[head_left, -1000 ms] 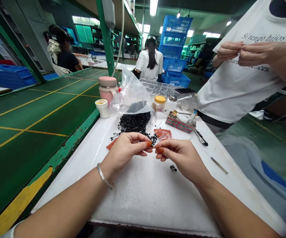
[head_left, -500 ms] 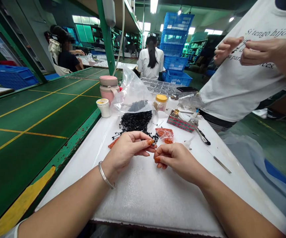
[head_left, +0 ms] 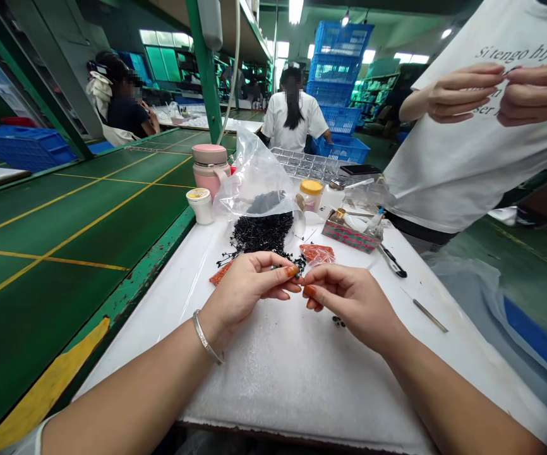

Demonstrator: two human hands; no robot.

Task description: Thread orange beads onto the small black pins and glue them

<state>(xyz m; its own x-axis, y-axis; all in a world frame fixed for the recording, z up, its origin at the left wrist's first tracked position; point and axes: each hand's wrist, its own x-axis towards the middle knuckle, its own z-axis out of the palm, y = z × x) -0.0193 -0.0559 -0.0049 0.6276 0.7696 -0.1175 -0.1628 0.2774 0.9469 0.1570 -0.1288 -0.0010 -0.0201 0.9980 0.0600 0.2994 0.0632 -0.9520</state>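
Above the white table (head_left: 254, 373), my left hand (head_left: 259, 278) pinches a small dark piece (head_left: 297, 273) between thumb and fingers. My right hand (head_left: 344, 294) is closed at the left hand's fingertips; what it grips is too small to make out. Behind them lies a heap of black stemmed pieces (head_left: 261, 234) spilling from a clear plastic bag (head_left: 254, 170). Orange pieces in a bag (head_left: 318, 253) rest right of the heap, and more orange ones (head_left: 220, 273) show beside my left hand. Small dark round parts (head_left: 338, 321) lie by my right palm.
A pink mug (head_left: 210, 170), white tub (head_left: 200, 205), yellow-lidded jar (head_left: 309, 194) and patterned box (head_left: 352, 232) stand at the back. A cutter (head_left: 393, 260) and thin tool (head_left: 431, 315) lie right. A person in white (head_left: 486, 145) stands at right; a green belt (head_left: 88, 221) runs left.
My right hand has shifted slightly right and turned, its fingers now at the left fingertips. Dark round parts now show beside its palm. The standing person's hands have moved.
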